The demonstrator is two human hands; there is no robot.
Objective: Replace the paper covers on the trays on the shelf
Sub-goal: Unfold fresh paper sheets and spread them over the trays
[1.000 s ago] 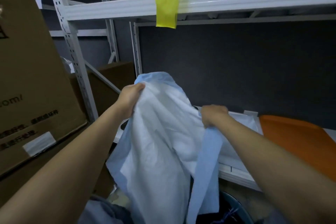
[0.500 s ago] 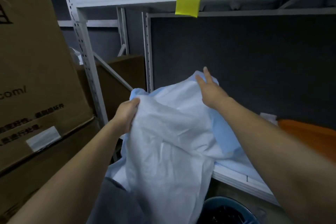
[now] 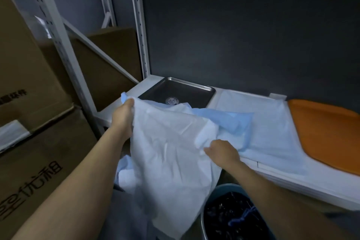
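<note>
A crumpled paper cover (image 3: 171,146), white on one side and light blue on the other, hangs in front of the shelf (image 3: 272,171). My left hand (image 3: 124,115) grips its upper left corner. My right hand (image 3: 222,151) pinches a fold lower down on its right. Behind the cover, a bare steel tray (image 3: 175,91) sits at the shelf's left end, partly hidden by the paper. A second pale blue cover (image 3: 268,132) lies flat on the shelf to its right. An orange tray (image 3: 327,134) rests at the far right.
Large cardboard boxes (image 3: 35,142) stand stacked at the left behind a white shelf upright (image 3: 64,60). A round blue bin (image 3: 233,218) lined with a black bag stands below the shelf's front edge. A dark panel backs the shelf.
The view has tilted down and the upper shelf with the yellow cloth has left the frame. My right hand dropped from the cover's top to a lower fold. The steel tray now shows.
</note>
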